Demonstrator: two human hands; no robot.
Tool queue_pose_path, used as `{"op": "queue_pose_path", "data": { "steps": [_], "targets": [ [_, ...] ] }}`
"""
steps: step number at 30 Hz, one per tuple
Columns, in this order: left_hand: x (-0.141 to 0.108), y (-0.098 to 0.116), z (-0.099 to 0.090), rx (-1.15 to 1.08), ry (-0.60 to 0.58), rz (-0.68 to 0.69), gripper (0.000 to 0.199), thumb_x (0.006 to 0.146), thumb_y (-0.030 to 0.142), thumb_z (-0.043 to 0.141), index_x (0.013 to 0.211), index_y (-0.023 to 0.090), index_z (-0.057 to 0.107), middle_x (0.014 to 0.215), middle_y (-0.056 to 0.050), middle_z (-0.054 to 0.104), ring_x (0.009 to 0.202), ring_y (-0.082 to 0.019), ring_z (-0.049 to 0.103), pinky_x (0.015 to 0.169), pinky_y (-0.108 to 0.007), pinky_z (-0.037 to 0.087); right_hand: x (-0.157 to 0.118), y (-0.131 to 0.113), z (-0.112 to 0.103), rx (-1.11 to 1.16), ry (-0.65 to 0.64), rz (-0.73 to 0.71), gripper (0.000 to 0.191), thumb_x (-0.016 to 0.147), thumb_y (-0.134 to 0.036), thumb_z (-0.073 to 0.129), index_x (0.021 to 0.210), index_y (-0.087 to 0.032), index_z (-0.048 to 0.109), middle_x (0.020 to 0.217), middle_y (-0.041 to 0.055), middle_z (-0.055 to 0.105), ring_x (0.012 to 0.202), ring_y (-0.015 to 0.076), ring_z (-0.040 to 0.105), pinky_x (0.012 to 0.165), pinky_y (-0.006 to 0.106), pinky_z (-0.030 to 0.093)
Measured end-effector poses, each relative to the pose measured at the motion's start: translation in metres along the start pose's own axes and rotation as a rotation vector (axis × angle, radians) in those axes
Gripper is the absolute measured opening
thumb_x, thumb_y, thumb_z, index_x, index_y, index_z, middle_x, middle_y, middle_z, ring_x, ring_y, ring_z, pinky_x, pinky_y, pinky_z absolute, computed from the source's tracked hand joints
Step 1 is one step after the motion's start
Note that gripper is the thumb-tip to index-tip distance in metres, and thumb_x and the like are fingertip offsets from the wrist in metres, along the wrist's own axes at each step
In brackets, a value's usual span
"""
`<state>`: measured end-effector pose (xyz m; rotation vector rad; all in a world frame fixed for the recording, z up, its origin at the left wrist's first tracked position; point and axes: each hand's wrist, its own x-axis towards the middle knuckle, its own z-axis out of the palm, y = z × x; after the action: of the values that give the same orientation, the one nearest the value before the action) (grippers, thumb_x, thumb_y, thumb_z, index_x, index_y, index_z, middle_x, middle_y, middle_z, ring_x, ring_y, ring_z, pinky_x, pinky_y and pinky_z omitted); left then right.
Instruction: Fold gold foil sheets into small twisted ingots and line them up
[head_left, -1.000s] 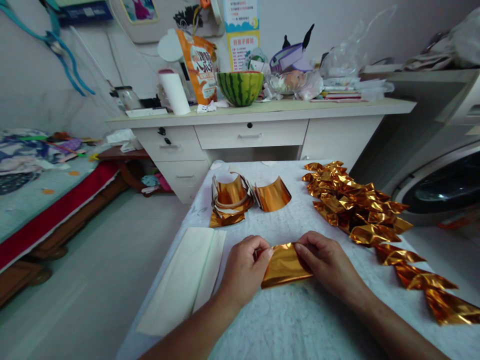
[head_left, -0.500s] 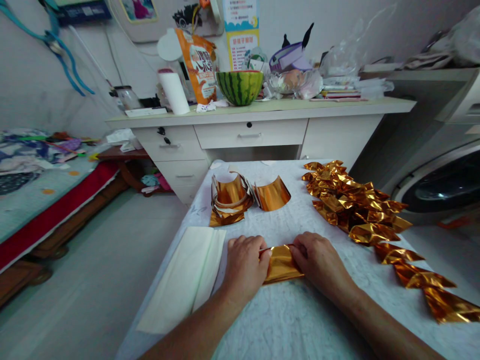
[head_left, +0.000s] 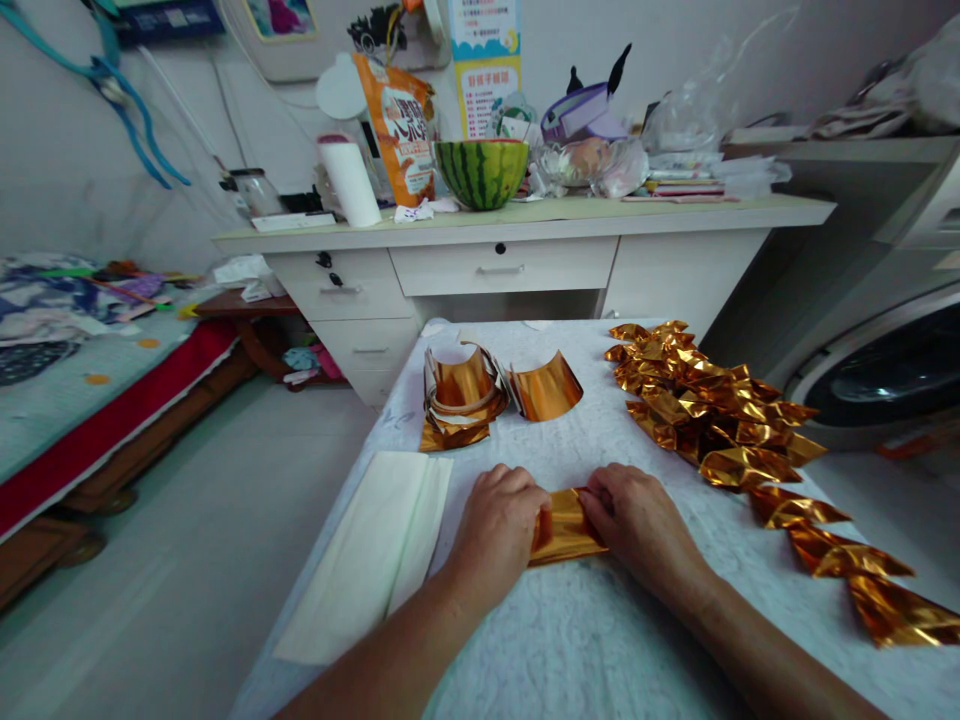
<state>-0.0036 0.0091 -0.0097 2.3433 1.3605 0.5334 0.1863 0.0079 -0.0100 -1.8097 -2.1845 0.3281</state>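
Note:
A folded sheet of gold foil paper (head_left: pixel 568 528) lies on the cloth-covered table between my two hands. My left hand (head_left: pixel 501 515) is closed at its left end, fingers curled over the upper edge. At the right end my right hand (head_left: pixel 636 515) pinches the upper corner, with the thumb and fingertips partly hidden. Beyond them stand a curled stack of gold foil sheets (head_left: pixel 461 385) and one curved gold sheet (head_left: pixel 547 387). To the left lies a stack of pale folded paper (head_left: pixel 367 555). A heap of twisted gold foil pieces (head_left: pixel 705 400) runs along the right side.
Behind the table stands a white desk (head_left: pixel 502 265) with a half watermelon (head_left: pixel 481 173), an orange snack bag (head_left: pixel 397 130) and a paper roll (head_left: pixel 350 180). A washing machine (head_left: pixel 885 350) is at the right, a bed (head_left: pixel 112 400) at the left.
My left hand has shifted slightly right and its fingers have curled further over the foil's upper left edge. The right hand stays almost where it was.

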Motion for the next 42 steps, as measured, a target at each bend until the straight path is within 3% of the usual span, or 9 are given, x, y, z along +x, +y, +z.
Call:
{"op": "queue_pose_path", "data": {
  "steps": [4,10,12,17,22,27,31,42],
  "targets": [
    [-0.002,-0.001,-0.002,-0.055,-0.05,0.047,0.026,0.088,0.007,0.049,0.077,0.021,0.067,0.083,-0.001,0.06,0.082,-0.017,0.055,0.073,-0.029,0.04,0.0,0.0,0.002,-0.006,0.007,-0.01,0.02,0.089,-0.022,0.052,0.071,-0.02,0.061,0.074,0.0058,0.065,0.071,0.0197,0.058,0.066,0.03,0.037],
    [-0.006,0.002,-0.003,-0.017,-0.065,0.041,0.011,0.086,0.014,0.059,0.094,0.021,0.063,0.098,-0.002,0.059,0.095,-0.019,0.052,0.083,-0.031,0.043,-0.001,0.002,0.003,0.037,0.035,0.014,0.003,0.085,-0.018,0.054,0.084,-0.019,0.057,0.077,0.0039,0.062,0.069,0.019,0.056,0.063,0.028,0.034],
    [-0.007,0.003,-0.004,-0.001,-0.083,0.038,0.011,0.085,0.016,0.062,0.095,0.021,0.06,0.1,-0.002,0.058,0.096,-0.02,0.051,0.085,-0.032,0.043,-0.001,0.003,0.004,0.074,0.041,-0.027,0.006,0.085,-0.015,0.052,0.088,-0.018,0.057,0.081,0.0041,0.061,0.072,0.0187,0.055,0.065,0.028,0.035],
    [-0.01,0.004,-0.005,0.017,-0.113,0.028,0.018,0.084,0.022,0.065,0.1,0.022,0.057,0.105,-0.002,0.055,0.1,-0.022,0.049,0.091,-0.037,0.042,0.001,0.005,0.002,0.127,-0.036,-0.208,0.025,0.088,-0.009,0.043,0.076,-0.02,0.062,0.08,0.0037,0.057,0.076,0.0179,0.052,0.067,0.028,0.036],
    [-0.012,0.005,-0.006,0.019,-0.135,0.005,0.025,0.083,0.027,0.067,0.105,0.023,0.055,0.111,-0.003,0.054,0.105,-0.024,0.047,0.094,-0.041,0.04,0.001,0.003,-0.005,0.14,-0.088,-0.22,0.029,0.084,-0.003,0.043,0.081,-0.019,0.066,0.082,0.0039,0.06,0.082,0.018,0.054,0.075,0.029,0.038],
    [-0.016,0.007,-0.006,0.021,-0.137,-0.003,0.026,0.084,0.026,0.065,0.107,0.024,0.053,0.113,-0.003,0.053,0.107,-0.025,0.046,0.095,-0.042,0.039,-0.01,-0.007,-0.01,0.014,-0.115,-0.184,0.012,0.088,-0.024,0.054,0.091,-0.02,0.065,0.092,0.0067,0.059,0.085,0.0226,0.053,0.074,0.034,0.038],
    [-0.018,0.005,-0.009,-0.014,-0.168,-0.005,0.029,0.084,0.028,0.063,0.111,0.024,0.052,0.116,-0.004,0.052,0.108,-0.025,0.046,0.097,-0.043,0.038,-0.019,-0.015,-0.009,-0.076,-0.072,-0.163,0.026,0.083,-0.043,0.063,0.099,-0.021,0.062,0.1,0.0094,0.058,0.09,0.0276,0.051,0.077,0.04,0.037],
    [-0.018,-0.009,-0.023,-0.151,-0.268,0.03,0.042,0.078,0.017,0.061,0.117,0.028,0.052,0.125,-0.003,0.047,0.117,-0.024,0.041,0.105,-0.043,0.034,-0.023,-0.026,-0.002,-0.123,-0.05,-0.087,0.039,0.075,-0.054,0.069,0.096,-0.022,0.061,0.097,0.0087,0.056,0.092,0.0299,0.05,0.082,0.045,0.038]
  ]
}}
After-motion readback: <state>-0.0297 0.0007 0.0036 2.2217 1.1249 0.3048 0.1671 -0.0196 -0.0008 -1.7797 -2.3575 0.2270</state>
